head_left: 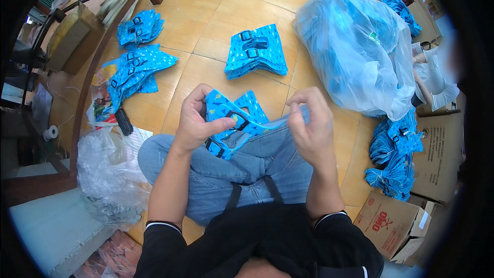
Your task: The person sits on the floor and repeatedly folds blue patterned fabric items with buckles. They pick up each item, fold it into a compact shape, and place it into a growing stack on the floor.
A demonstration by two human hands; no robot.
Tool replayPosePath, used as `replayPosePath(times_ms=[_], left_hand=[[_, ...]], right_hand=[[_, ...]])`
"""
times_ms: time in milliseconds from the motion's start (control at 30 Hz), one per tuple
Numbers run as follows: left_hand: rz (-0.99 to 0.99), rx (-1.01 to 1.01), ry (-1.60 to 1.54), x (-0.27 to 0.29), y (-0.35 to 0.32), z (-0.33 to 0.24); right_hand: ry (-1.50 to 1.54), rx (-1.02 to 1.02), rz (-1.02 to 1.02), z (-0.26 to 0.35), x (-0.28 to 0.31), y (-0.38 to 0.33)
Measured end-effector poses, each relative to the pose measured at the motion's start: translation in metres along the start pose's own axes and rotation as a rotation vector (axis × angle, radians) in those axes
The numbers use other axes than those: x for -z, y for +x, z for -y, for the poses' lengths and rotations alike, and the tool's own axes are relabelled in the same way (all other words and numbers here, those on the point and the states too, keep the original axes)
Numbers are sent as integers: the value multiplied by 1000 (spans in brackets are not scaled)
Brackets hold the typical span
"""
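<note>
Seated cross-legged on the wooden floor, jeans-clad knees below the work. Left hand closed around a blue patterned fabric piece with black buckles, thumb pressing on top. Right hand pinching the same piece's far edge between fingertips, stretching it flat above the lap. Ahead on the floor, a neat stack of matching pieces; more piles to the left. At right, a big clear plastic bag stuffed with blue pieces, beside cardboard boxes.

Bright, even light, sharp centre, dark fisheye-bent rim.
</note>
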State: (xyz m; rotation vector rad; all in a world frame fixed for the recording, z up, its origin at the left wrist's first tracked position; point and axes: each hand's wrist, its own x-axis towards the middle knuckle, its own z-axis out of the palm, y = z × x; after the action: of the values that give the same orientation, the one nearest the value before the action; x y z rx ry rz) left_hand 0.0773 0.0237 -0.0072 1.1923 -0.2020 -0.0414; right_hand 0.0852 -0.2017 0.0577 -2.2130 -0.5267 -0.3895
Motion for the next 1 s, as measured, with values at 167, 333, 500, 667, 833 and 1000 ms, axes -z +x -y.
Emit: replayPosePath(times_ms=[167, 333, 500, 667, 833, 1000], left_hand=[[51, -8, -32, 2, 1, 0], [72, 36, -15, 0, -1, 1], [88, 39, 23, -1, -1, -1], [106, 45, 83, 0, -1, -3], [124, 65, 181, -2, -2, -5], [151, 52, 275, -3, -2, -3]], right_hand=[[197, -107, -5, 2, -1, -2], [222, 15, 183, 8, -4, -4], [210, 72, 253, 12, -3, -4], [187, 100, 289, 12, -2, -4], [207, 36, 241, 11, -4, -4], [183, -68, 158, 9, -8, -5]])
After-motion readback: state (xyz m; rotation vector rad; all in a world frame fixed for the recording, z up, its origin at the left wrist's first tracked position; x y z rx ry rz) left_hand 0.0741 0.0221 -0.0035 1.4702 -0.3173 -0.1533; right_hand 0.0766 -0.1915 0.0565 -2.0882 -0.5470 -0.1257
